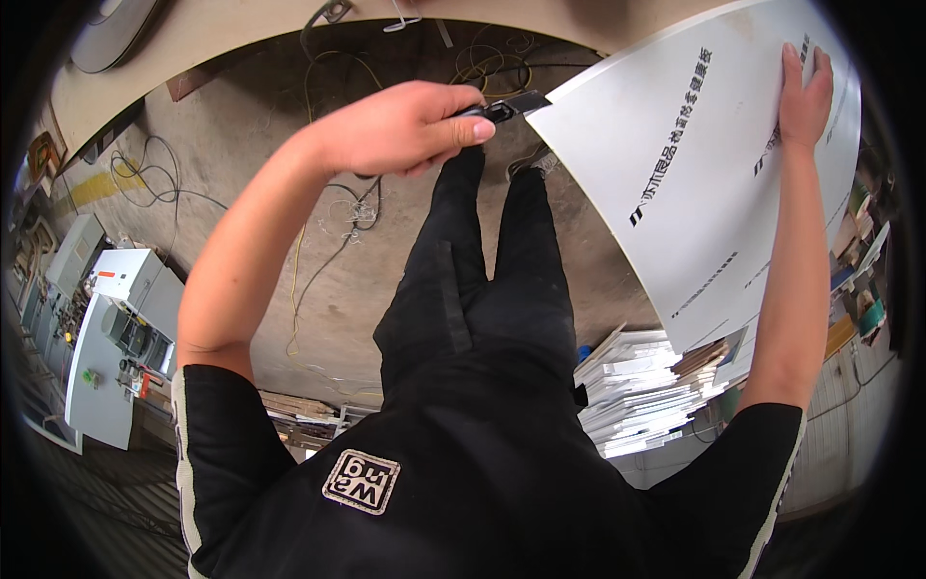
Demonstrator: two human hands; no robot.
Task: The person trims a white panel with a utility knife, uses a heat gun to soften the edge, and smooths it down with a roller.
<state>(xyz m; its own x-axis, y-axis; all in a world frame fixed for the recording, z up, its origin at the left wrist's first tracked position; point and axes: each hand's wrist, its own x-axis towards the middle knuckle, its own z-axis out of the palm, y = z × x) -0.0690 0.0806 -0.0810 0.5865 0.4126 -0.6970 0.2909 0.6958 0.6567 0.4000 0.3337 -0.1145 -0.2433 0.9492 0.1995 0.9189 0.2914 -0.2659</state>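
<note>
My left hand (410,127) is closed around a black utility knife (497,111). Its dark blade (527,101) points right and meets the near left corner of a large white panel (627,116), or comes very close to it. The panel is thin, slightly bowed and printed with dark lettering; it slants down from the table on the right. Against its face, toward the far right edge, lies my right hand (806,101) with fingers stretched and apart. Some of that hand's fingers are hidden.
A tan tabletop (231,37) curves across the far side. Loose cables (362,207) trail over the concrete floor (328,289). At the lower right stands a stack of white boards (641,396). A white machine (125,280) is on the left.
</note>
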